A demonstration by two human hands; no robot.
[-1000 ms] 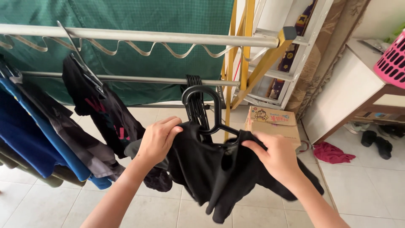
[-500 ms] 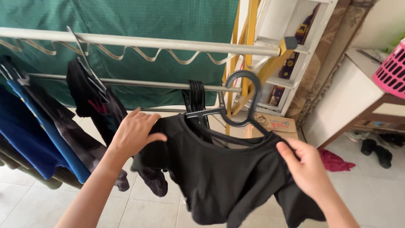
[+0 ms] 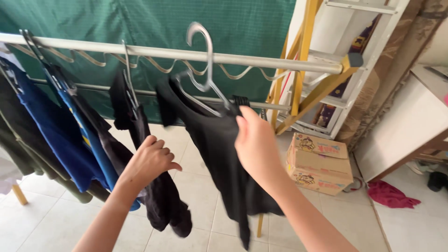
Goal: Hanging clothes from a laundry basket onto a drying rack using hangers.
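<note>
A green tarp (image 3: 140, 28) is hanging as a backdrop behind a long metal drying rail (image 3: 261, 59), with a yellow ladder (image 3: 303, 51) leaning at its right end. A black shirt (image 3: 219, 154) is dangling from a grey hanger (image 3: 205, 60) whose hook is rising just above the rail. The right hand (image 3: 254, 142) is grasping the shirt's shoulder at the hanger. The left hand (image 3: 149, 161) is hovering loosely curled, holding nothing, beside another dark garment (image 3: 158, 200). A cardboard box (image 3: 319, 163) is sitting on the floor.
</note>
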